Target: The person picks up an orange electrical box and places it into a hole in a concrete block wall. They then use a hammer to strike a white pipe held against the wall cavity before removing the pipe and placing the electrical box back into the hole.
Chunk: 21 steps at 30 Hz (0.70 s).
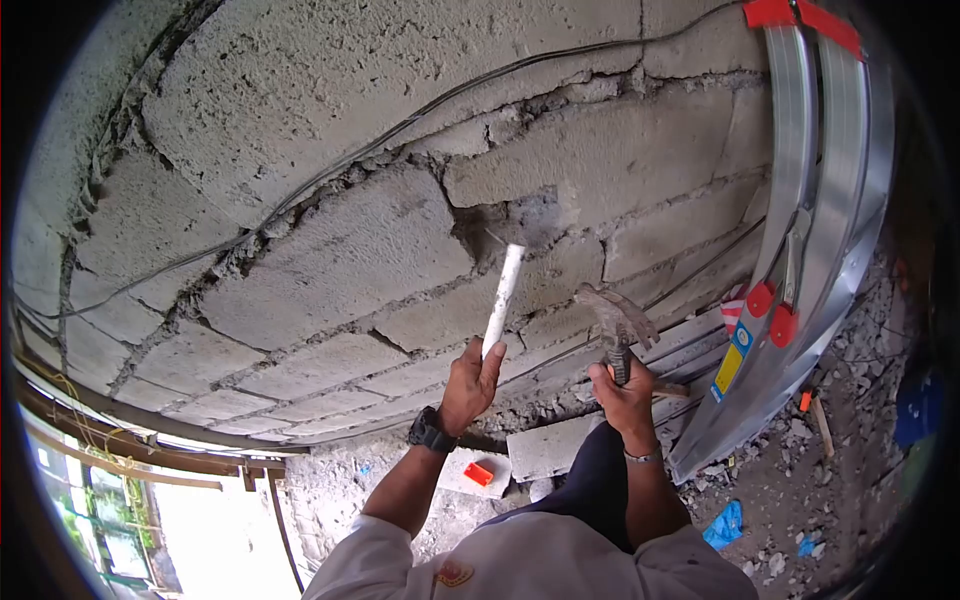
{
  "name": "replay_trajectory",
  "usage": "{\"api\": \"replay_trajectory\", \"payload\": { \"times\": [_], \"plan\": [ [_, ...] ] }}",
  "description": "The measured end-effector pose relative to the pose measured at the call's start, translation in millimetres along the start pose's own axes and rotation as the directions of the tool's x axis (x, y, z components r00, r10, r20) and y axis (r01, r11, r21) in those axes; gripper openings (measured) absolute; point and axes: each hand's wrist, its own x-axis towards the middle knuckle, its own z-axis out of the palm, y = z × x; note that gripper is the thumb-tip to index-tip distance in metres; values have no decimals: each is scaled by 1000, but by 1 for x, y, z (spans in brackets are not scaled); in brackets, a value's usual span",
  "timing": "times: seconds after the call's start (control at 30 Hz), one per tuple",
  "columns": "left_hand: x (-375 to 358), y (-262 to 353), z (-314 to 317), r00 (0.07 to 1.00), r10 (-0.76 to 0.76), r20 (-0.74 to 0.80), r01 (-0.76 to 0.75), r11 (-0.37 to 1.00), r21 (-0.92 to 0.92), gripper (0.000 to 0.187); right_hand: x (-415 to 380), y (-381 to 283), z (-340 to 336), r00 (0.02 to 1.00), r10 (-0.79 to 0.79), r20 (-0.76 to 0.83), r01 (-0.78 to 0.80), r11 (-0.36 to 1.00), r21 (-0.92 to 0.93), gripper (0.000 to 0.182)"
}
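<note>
My left hand (468, 388), with a black watch on its wrist, is closed around the lower end of a white plastic pipe (504, 295). The pipe tilts up toward a broken hole (510, 218) in the concrete block wall (340, 235), where a thin wire shows near its top end. To the right, my right hand (626, 398) grips a hammer (622, 318) by its dark handle, close under the dusty, worn head. The hammer head is in front of the lower wall, apart from the pipe.
An aluminium ladder (795, 190) with red parts leans at the right. A black cable (400, 125) runs across the wall. Rubble (790, 480), blue plastic scraps (724, 525) and an orange-red box (479, 473) lie below. Wooden beams (150, 450) edge the opening at lower left.
</note>
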Motion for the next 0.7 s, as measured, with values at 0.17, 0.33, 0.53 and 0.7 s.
{"api": "replay_trajectory", "payload": {
  "times": [0.17,0.33,0.53,0.7],
  "plan": [
    [-6,11,6,994,-106,18,107,950,-293,29,4,-12,1,995,-93,28,95,992,-82,25],
    [-9,7,-4,996,-82,-22,80,992,-100,34,5,-11,3,987,-150,66,154,986,-61,21],
    [-9,14,-36,996,88,1,-83,936,342,32,2,-13,14,981,-174,91,177,984,-27,24],
    [-2,2,-60,961,270,66,-256,768,587,32,-3,-27,10,964,-256,70,258,966,-24,27]
  ]
}}
